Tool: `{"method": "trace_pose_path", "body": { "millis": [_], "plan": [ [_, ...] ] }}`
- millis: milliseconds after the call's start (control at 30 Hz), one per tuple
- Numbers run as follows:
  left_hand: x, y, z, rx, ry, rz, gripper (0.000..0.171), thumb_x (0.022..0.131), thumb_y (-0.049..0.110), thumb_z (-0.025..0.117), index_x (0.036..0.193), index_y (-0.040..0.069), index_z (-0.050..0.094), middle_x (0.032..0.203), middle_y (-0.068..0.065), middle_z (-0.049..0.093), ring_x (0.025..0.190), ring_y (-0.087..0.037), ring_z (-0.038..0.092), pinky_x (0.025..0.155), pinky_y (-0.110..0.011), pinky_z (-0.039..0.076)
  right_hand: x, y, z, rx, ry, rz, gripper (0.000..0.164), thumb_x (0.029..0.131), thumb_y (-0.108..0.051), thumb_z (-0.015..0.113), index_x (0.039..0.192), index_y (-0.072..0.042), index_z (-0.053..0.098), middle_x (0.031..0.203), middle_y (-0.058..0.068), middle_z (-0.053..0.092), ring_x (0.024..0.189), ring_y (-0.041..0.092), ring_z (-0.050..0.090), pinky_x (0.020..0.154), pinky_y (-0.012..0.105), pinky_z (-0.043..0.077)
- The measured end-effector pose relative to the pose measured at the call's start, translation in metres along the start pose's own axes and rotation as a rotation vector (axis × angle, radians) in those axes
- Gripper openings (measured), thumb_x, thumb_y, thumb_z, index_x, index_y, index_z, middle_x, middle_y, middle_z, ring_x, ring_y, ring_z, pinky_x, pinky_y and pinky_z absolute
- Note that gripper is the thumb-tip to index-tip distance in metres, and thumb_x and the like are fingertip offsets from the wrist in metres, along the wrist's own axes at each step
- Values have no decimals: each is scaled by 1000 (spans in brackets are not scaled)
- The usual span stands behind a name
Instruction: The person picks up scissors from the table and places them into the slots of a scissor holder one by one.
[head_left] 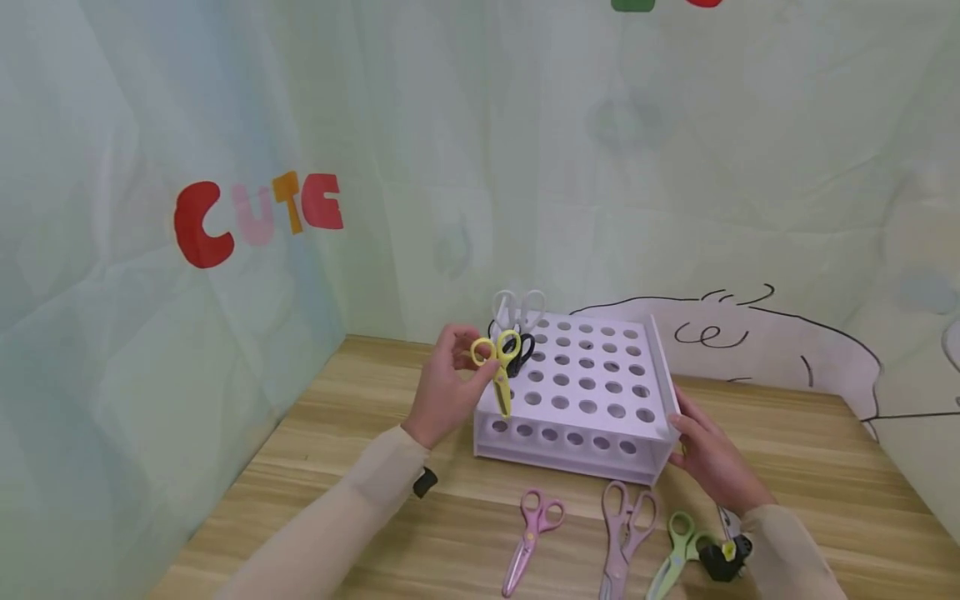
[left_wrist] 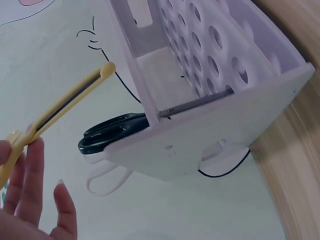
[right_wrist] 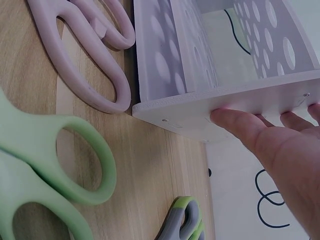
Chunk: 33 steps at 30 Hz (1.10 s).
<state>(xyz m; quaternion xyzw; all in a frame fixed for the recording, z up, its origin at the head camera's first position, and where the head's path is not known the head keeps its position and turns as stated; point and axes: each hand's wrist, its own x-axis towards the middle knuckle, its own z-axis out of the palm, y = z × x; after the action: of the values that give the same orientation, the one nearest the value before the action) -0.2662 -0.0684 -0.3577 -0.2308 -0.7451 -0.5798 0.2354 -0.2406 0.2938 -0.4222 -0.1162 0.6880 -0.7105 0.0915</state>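
A pair of yellow scissors point(head_left: 502, 385) is held at the handles by my left hand point(head_left: 447, 383), blades pointing down over the left side of a white rack point(head_left: 573, 427) with rows of round holes. In the left wrist view, the yellow blades point(left_wrist: 70, 102) appear closed and apart from the rack. Black-handled scissors point(head_left: 522, 354) and white-handled scissors point(head_left: 517, 310) stand in the rack's left rows. My right hand point(head_left: 712, 458) presses its fingers against the rack's right side panel point(right_wrist: 200, 112).
Pink scissors point(head_left: 529, 533), mauve scissors point(head_left: 617, 550) and green scissors point(head_left: 673, 557) lie in front of the rack on the wooden table point(head_left: 352, 500). Grey-and-green scissors point(right_wrist: 180, 222) lie to its right. A printed cloth point(head_left: 450, 167) hangs behind.
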Motion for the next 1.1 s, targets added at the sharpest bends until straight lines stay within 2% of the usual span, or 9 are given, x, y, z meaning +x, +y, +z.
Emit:
{"method": "trace_pose_path", "body": {
  "millis": [133, 333, 500, 600, 833, 1100],
  "plan": [
    [4, -4, 0, 47, 10, 24, 33, 86, -5, 72, 111, 1, 51, 95, -12, 63, 82, -26, 65, 79, -34, 57, 0, 0, 0, -7, -4, 5, 66, 109, -28, 36, 159, -15, -4, 164, 16, -3, 130, 5, 39, 97, 33, 47],
    [6, -11, 1, 102, 29, 19, 32, 87, -4, 70, 111, 1, 51, 96, -11, 63, 84, -25, 66, 78, -32, 57, 2, 2, 1, 8, -5, 1, 65, 109, -25, 36, 159, -13, -4, 164, 17, -2, 129, 6, 41, 96, 32, 47],
    [7, -19, 3, 99, 45, 66, 30, 86, -6, 71, 108, 0, 51, 95, -13, 63, 85, -26, 67, 79, -29, 57, 3, 2, 1, -16, 9, 21, 65, 109, -28, 36, 160, -15, -4, 165, 15, -1, 141, 26, 26, 98, 34, 46],
    [8, -23, 6, 123, 38, 94, 27, 86, -6, 71, 106, -1, 54, 94, -12, 64, 84, -25, 67, 79, -28, 57, 2, 2, 0, -29, 13, 30, 65, 109, -29, 35, 160, -16, -4, 165, 15, -1, 143, 32, 21, 98, 34, 46],
    [7, -29, 11, 245, 14, 129, 12, 85, -2, 74, 92, 1, 65, 89, -8, 69, 81, -20, 68, 74, -28, 58, 2, 3, -1, -20, 2, 17, 65, 110, -28, 35, 160, -15, -4, 165, 15, -2, 131, 9, 40, 99, 36, 46],
    [9, -34, 12, 321, -25, 170, 17, 83, -1, 77, 99, -3, 71, 92, -12, 72, 78, -19, 68, 71, -29, 58, 2, 2, -2, -29, 15, 23, 65, 109, -30, 36, 160, -17, -3, 165, 14, -1, 135, 16, 36, 99, 36, 46]
  ]
}}
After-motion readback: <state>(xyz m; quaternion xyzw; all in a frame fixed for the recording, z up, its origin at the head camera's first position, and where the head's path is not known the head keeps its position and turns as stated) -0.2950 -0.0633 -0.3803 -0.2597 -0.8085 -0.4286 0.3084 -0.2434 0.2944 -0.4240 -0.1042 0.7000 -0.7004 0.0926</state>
